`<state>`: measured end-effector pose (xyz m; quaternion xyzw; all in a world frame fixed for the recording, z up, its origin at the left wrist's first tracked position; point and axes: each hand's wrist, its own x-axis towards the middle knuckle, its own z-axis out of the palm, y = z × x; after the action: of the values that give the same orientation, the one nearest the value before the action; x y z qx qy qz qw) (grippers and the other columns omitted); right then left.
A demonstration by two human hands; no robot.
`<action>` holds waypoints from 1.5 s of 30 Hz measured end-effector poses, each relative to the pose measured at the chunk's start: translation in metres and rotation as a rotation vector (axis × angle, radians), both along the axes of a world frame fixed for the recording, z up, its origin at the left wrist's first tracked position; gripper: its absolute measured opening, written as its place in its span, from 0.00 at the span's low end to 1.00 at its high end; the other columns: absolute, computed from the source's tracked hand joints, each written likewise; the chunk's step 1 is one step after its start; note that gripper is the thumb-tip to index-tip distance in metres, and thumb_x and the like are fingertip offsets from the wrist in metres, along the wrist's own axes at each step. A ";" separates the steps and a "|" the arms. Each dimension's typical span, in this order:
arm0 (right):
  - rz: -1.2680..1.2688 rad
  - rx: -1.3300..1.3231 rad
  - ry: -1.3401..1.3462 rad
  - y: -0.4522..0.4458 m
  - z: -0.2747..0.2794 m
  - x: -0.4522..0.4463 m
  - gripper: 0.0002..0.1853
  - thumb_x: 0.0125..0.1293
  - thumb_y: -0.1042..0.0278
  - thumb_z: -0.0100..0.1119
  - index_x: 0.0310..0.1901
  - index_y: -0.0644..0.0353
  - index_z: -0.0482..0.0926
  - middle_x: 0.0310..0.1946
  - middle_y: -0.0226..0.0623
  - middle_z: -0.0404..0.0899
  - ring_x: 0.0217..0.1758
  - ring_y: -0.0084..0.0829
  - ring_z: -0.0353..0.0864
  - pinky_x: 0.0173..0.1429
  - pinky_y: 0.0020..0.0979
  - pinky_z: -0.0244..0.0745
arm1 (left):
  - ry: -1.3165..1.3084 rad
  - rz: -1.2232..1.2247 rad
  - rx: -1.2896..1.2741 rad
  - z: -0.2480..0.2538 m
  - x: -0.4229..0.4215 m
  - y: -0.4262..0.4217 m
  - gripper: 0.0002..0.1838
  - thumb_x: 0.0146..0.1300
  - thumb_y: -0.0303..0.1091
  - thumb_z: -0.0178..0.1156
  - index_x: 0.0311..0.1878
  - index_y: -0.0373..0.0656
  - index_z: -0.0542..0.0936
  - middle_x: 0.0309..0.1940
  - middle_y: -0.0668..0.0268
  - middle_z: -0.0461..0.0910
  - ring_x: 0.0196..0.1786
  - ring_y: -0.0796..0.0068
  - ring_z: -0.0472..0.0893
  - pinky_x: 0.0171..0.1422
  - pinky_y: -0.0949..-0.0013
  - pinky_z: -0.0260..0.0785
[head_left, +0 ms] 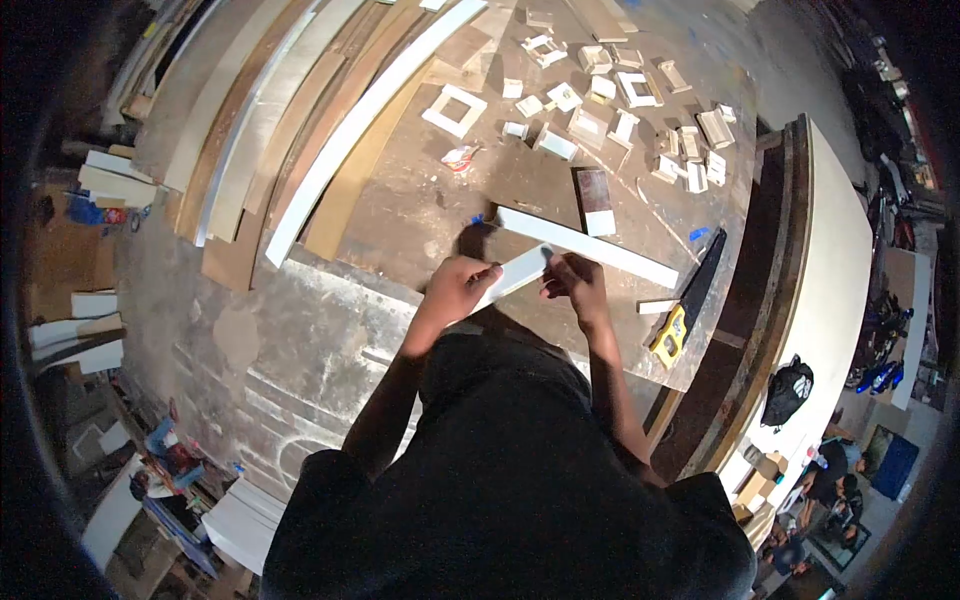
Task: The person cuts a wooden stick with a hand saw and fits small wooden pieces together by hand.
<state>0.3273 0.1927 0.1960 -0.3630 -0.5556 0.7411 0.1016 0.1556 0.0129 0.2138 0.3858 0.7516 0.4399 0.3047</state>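
My left hand is closed on the lower left part of a short white board, its thumb lying on the face. At the board's upper right end, my right hand has its fingers bent against the edge. Just beyond, a longer white strip lies slantwise on the brown work surface. Behind that strip is a dark brown block with a white end. To the right rests a handsaw with a yellow handle, beside a small offcut.
Long planks lie side by side at the upper left. Several small wooden frames and blocks are scattered at the far side. A large pale panel with a black bag stands right. People are at the lower right.
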 end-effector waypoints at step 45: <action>-0.364 0.106 -0.329 0.060 -0.113 0.024 0.14 0.70 0.69 0.64 0.55 0.63 0.80 0.43 0.40 0.87 0.41 0.28 0.87 0.40 0.26 0.81 | -0.424 -0.035 -0.113 -0.083 -0.093 -0.011 0.20 0.67 0.43 0.69 0.48 0.32 0.85 0.36 0.66 0.86 0.39 0.83 0.77 0.46 0.72 0.72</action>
<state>0.3510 0.2525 0.0826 -0.5670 -0.5283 0.6113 0.1605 0.0624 0.0017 0.1305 0.2797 0.6875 0.4629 0.4846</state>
